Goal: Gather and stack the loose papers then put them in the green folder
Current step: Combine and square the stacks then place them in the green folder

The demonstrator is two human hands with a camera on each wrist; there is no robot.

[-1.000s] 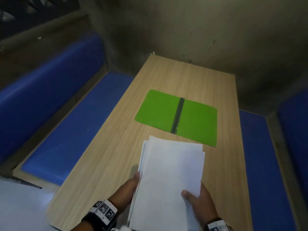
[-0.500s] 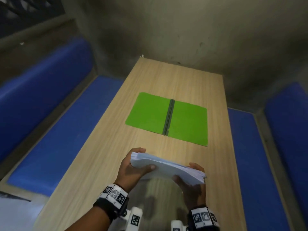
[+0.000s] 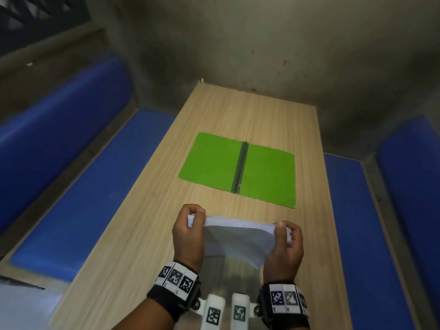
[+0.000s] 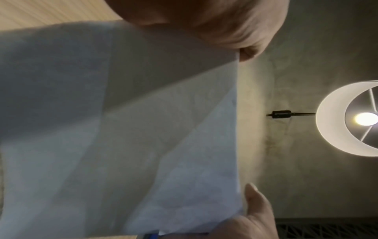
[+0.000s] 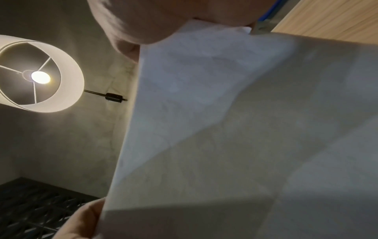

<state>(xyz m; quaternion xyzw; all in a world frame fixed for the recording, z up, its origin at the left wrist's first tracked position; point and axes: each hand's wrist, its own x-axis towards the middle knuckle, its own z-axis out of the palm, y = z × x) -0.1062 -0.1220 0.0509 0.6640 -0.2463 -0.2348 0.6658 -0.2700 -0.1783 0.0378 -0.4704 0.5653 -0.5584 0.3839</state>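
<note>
Here, your left hand and right hand pinch the papers' side edges, stack upright above the worktop, near the open folder. Tap the bottom edge square before laying it inside.

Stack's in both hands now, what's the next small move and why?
Probably carry the stack forward and lay it on the folder. The left hand and right hand grip its two ends above the table, and the folder lies open just beyond.
</note>
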